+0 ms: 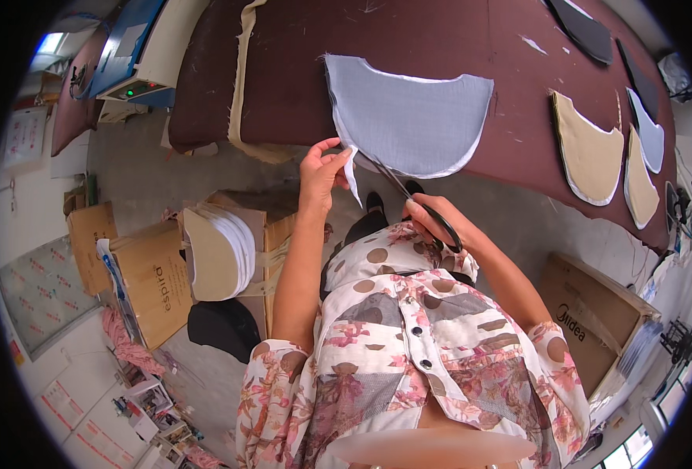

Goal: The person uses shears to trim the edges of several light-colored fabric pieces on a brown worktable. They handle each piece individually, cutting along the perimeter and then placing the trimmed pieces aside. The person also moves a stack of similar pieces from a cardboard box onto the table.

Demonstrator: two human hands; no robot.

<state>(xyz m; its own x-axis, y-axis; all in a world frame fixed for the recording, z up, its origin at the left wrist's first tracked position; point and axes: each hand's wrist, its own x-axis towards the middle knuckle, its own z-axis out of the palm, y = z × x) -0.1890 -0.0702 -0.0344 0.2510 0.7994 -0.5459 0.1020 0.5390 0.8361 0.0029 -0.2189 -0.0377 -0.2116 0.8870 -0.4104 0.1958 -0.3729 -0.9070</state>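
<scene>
White strip (pixel 352 181), one; scissors (pixel 396 184), one.

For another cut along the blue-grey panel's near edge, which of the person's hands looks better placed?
Probably the right hand: it holds the black-handled scissors, pointed toward the near edge of the blue-grey panel. The left hand is occupied, pinching a white strip there.

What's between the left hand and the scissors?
A white strip, pinched in the left hand, hangs between it and the scissors; the head view shows this.
</scene>
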